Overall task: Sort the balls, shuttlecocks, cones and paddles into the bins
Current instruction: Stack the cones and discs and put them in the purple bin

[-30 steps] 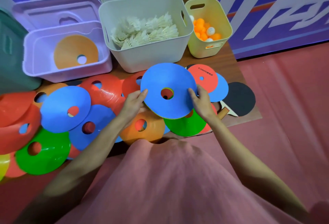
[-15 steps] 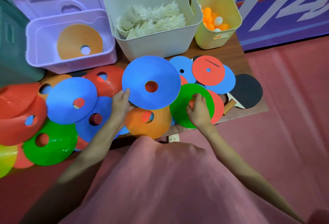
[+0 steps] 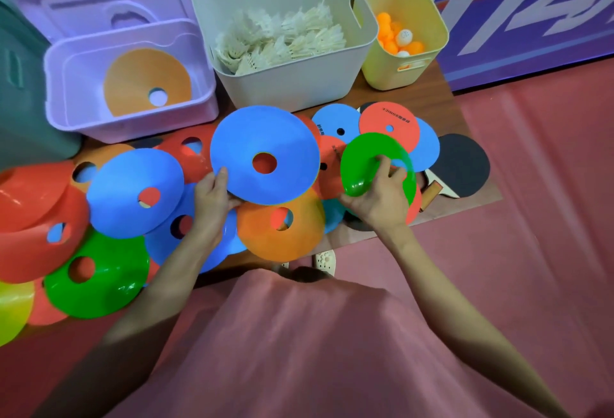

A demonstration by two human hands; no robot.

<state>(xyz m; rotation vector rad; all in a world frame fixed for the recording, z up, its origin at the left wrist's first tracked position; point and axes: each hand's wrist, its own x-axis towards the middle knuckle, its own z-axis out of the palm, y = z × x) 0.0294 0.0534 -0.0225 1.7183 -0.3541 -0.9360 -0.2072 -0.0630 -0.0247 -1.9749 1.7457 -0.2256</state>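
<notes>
The paddle (image 3: 463,165) at the table's right edge is mostly buried under flat discs, so only its black face and a bit of handle show, the handle pointing toward the person. The left hand (image 3: 212,200) pinches the lifted, tilted blue cone (image 3: 264,153) by its near-left rim. The right hand (image 3: 377,198) grasps the green cone (image 3: 362,162), bending it up just beside the blue one.

A brown wooden table (image 3: 465,138) stands on a red floor (image 3: 548,218). Along its far edge sit a lilac plastic bin (image 3: 133,125), a white plastic bin (image 3: 292,85) and a small yellow plastic bin (image 3: 432,52). Nearer, overlapping flat plastic disc cones (image 3: 133,191) in blue, red, orange and green cover the wood, with a black-faced wooden paddle (image 3: 461,168) at the right end.
</notes>
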